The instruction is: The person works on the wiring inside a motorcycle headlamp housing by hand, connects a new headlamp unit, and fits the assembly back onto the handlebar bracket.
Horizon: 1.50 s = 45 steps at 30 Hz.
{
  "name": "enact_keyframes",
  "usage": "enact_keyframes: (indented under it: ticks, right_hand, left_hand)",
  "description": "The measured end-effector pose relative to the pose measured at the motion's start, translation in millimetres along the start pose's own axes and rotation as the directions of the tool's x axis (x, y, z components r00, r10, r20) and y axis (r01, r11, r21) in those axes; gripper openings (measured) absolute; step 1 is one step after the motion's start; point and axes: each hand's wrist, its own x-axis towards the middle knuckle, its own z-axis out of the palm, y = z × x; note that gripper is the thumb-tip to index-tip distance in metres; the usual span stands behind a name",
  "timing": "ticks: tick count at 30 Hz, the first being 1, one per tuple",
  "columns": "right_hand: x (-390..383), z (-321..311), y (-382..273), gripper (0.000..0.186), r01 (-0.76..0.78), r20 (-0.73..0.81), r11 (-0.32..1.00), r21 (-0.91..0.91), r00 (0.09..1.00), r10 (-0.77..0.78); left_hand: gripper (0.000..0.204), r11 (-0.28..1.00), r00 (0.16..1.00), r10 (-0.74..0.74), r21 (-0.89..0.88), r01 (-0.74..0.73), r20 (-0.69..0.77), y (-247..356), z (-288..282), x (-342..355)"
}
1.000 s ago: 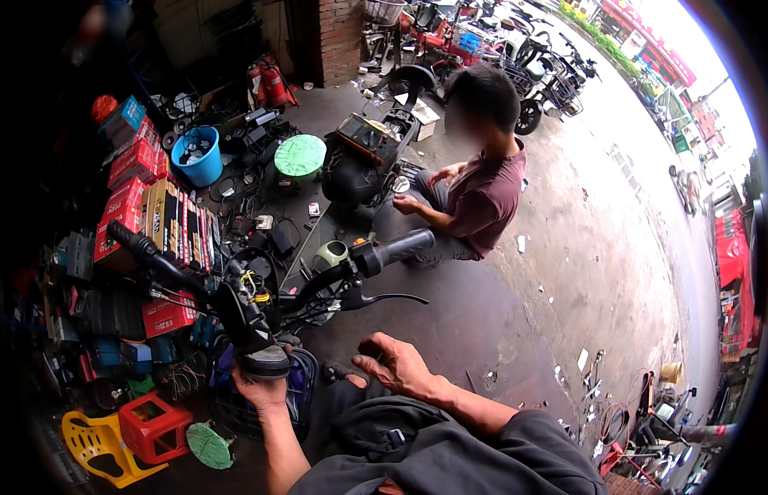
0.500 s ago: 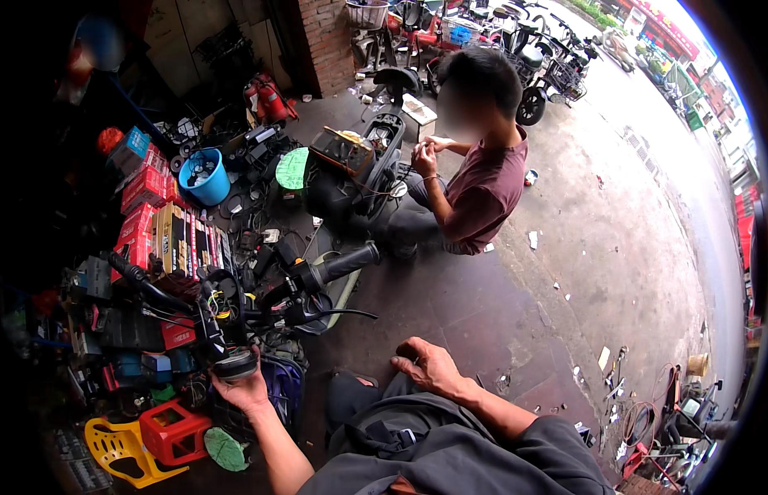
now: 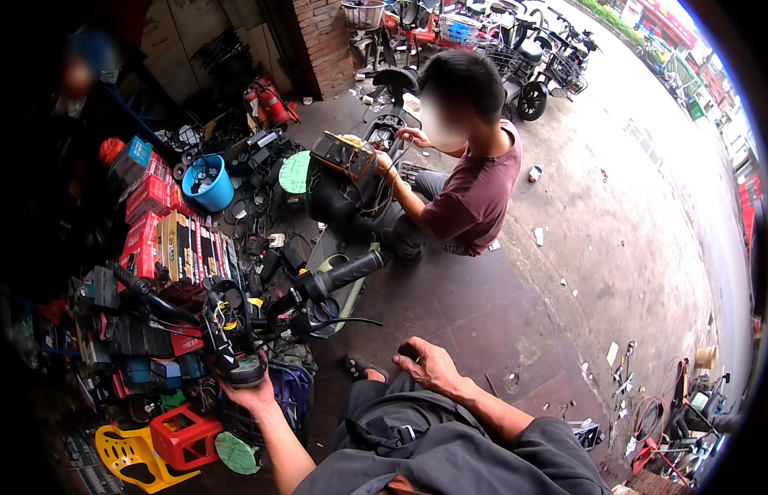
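My left hand (image 3: 248, 392) grips the underside of a black headlamp housing (image 3: 245, 371) with exposed wiring on the front of the handlebar assembly (image 3: 341, 272). The housing's upper opening shows yellow wires and connectors; my fingertips are partly hidden behind it. My right hand (image 3: 425, 359) hangs over my lap with its fingers loosely bent and nothing visible in them, right of the handlebar and clear of it. A purple-and-black basket-like object (image 3: 289, 396) is below the housing.
A person in maroon (image 3: 474, 190) crouches ahead at another scooter's open body (image 3: 342, 157). Stacked boxes (image 3: 144, 198), a blue bucket (image 3: 209, 190), plastic stools (image 3: 184, 437) and parts crowd the left. Parked scooters (image 3: 532, 74) stand behind, tools (image 3: 673, 421) lie at right.
The handlebar and housing, held in my left hand, sit further left in view than a second ago. The other person's hands rose, then reached onto the scooter body. My view shifted slightly.
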Motion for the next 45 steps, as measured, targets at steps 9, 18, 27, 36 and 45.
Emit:
enact_keyframes:
  ticks: [9,18,27,36,45]
  right_hand:
    - [-1.6,-3.6,8.0,0.034,0.056,-0.014,0.997,-0.056,0.998,-0.057]
    - [-6.8,-8.1,40.8,0.030,-0.012,-0.072,1.000,0.017,0.997,0.013]
    - [-7.1,0.2,58.2,0.021,0.102,-0.137,0.995,0.009,0.986,-0.099]
    - [24.3,9.7,-8.2,0.018,0.409,-0.075,0.909,-0.085,0.907,-0.415]
    - [19.1,25.6,24.3,0.019,0.265,-0.017,0.964,-0.004,0.964,-0.265]
  left_hand:
    - [0.050,0.997,0.996,0.040,0.064,-0.035,-0.082,-8.7,27.7,-12.4]
    - [0.048,0.994,0.999,0.022,0.105,-0.019,-0.029,2.1,14.2,-12.3]
    - [0.047,1.000,0.999,-0.006,-0.016,0.005,-0.041,-4.7,12.2,-10.2]
    - [0.046,0.985,0.999,-0.015,-0.173,0.022,0.044,-6.1,-1.1,-12.0]
    - [0.045,0.982,1.000,-0.004,-0.191,0.006,0.012,-2.9,20.4,-20.0]
